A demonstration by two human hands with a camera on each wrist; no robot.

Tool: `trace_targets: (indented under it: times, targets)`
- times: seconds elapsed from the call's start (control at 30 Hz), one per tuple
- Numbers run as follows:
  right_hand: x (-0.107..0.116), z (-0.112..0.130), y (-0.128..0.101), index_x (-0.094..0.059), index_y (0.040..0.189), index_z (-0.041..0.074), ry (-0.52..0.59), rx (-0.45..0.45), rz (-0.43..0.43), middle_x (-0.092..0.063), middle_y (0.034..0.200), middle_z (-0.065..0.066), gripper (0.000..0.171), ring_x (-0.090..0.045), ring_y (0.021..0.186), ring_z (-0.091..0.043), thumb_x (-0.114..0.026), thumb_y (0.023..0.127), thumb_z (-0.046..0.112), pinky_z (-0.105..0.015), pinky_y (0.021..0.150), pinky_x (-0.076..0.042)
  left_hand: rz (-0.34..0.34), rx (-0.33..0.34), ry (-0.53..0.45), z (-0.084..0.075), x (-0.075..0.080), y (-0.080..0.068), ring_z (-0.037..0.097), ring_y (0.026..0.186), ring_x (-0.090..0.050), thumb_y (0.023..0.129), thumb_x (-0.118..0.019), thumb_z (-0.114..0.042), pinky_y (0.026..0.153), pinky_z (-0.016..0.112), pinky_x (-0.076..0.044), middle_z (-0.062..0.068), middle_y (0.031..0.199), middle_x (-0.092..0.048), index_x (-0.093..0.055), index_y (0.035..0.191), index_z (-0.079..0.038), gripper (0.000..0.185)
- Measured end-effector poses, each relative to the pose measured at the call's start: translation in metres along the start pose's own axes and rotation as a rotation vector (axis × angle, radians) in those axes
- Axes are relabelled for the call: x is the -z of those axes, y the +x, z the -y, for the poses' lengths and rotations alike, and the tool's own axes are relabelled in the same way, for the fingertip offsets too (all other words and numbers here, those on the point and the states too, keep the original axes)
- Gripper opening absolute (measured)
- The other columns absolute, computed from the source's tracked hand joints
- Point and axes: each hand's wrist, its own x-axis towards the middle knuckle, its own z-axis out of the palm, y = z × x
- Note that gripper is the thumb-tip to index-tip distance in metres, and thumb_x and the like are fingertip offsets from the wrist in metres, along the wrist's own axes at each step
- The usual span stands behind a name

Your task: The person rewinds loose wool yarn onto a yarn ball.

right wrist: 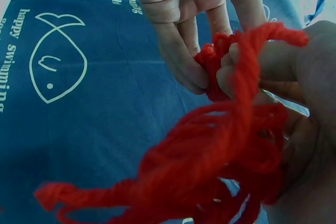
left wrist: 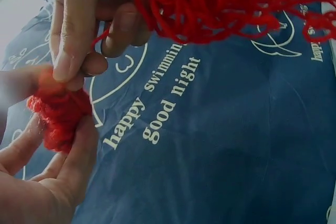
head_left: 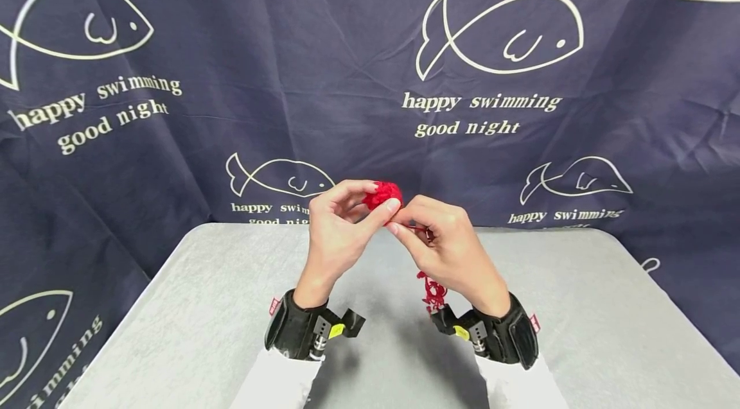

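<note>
A small wound ball of red yarn (head_left: 383, 193) is held up over the far part of the table, between the thumb and fingers of my left hand (head_left: 338, 235). Right beside it, my right hand (head_left: 448, 245) pinches the yarn with thumb and forefinger at the ball's edge. In the left wrist view a thin strand (left wrist: 101, 37) runs back from the pinch into the right hand's curled fingers. A loose tangle of red yarn (right wrist: 210, 156) hangs from that hand, its lower end (head_left: 433, 293) dangling by the right wrist.
Below the hands lies a light grey tabletop (head_left: 202, 306) with rounded far corners. Behind it hangs a dark blue cloth (head_left: 370, 107) printed with white fish and lettering. Each wrist wears a black strap (head_left: 295, 325) with a small camera mount.
</note>
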Motion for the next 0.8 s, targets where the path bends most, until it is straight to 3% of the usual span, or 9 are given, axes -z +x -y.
trace_targets:
  times: [0.13, 0.3, 0.5, 0.67, 0.8]
  targets:
    - [0.001, 0.004, 0.000, -0.072, 0.091, 0.014, -0.013, 0.007, 0.013, -0.050, 0.073, 0.009, 0.009, -0.042, 0.061, -0.005, -0.074, 0.090, 0.005, -0.016, 0.053, -0.033, -0.011, -0.031, 0.013, 0.001, 0.001, 0.000, 0.021, 0.083, -0.072, 0.077, -0.081, 0.010, 0.079, 0.036, -0.062, 0.018, 0.099, -0.072, -0.070, 0.100, 0.007, 0.026]
    - [0.008, 0.008, 0.000, -0.069, 0.089, 0.013, 0.004, 0.003, 0.021, -0.051, 0.074, 0.010, 0.011, -0.044, 0.059, -0.005, -0.074, 0.090, 0.003, -0.017, 0.051, -0.035, 0.073, -0.001, 0.053, 0.003, 0.004, 0.001, 0.024, 0.087, -0.071, 0.078, -0.080, 0.011, 0.083, 0.038, -0.061, 0.015, 0.100, -0.073, -0.070, 0.110, 0.006, 0.033]
    - [0.017, 0.006, 0.000, -0.066, 0.091, 0.012, 0.016, -0.020, 0.017, -0.051, 0.078, 0.009, 0.013, -0.045, 0.059, -0.005, -0.070, 0.092, 0.000, -0.017, 0.051, -0.036, 0.295, 0.076, 0.022, 0.003, 0.016, 0.003, 0.023, 0.089, -0.069, 0.079, -0.077, 0.013, 0.082, 0.038, -0.061, 0.016, 0.101, -0.072, -0.071, 0.110, 0.008, 0.032]
    - [0.017, 0.003, 0.001, -0.065, 0.092, 0.012, -0.011, -0.006, -0.007, -0.052, 0.079, 0.008, 0.012, -0.045, 0.060, -0.004, -0.071, 0.092, 0.002, -0.017, 0.053, -0.036, 0.498, 0.115, -0.115, 0.004, 0.027, 0.004, 0.025, 0.090, -0.065, 0.082, -0.073, 0.015, 0.071, 0.034, -0.061, 0.021, 0.105, -0.066, -0.070, 0.102, 0.012, 0.020]
    - [0.015, 0.001, 0.001, -0.065, 0.091, 0.011, 0.002, 0.012, -0.054, -0.055, 0.080, 0.007, 0.014, -0.045, 0.058, -0.004, -0.072, 0.090, -0.001, -0.016, 0.051, -0.037, 0.599, 0.170, -0.221, 0.007, 0.032, 0.005, 0.025, 0.084, -0.064, 0.085, -0.070, 0.013, 0.062, 0.030, -0.056, 0.021, 0.106, -0.066, -0.067, 0.101, 0.014, 0.016]
